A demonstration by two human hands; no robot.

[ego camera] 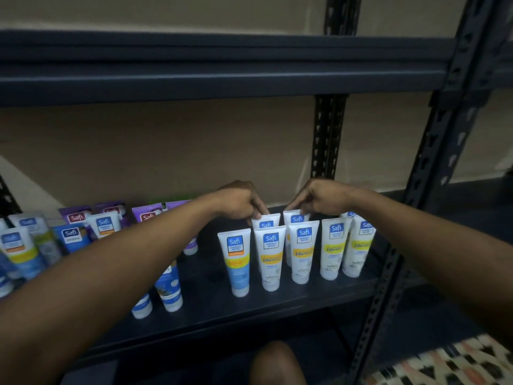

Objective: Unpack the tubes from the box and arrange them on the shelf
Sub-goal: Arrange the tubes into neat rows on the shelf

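Several white Safi tubes stand cap-down on the dark shelf board [277, 304]. My left hand [238, 201] pinches the top edge of a white tube [266, 221] in the back row. Close beside it, my right hand [319, 200] pinches the top of a second back-row tube [295, 218]. In front of them stands a row of white tubes with yellow bands [302, 251], and a white-and-blue tube [238, 262] stands at that row's left end. The box is not in view.
More tubes, blue, white and purple [77, 218], crowd the shelf's left side under my left forearm. An upper shelf beam [222, 76] hangs overhead. Perforated uprights [433, 151] bound the right side. My knee [277, 365] and a patterned cloth [444, 365] lie below.
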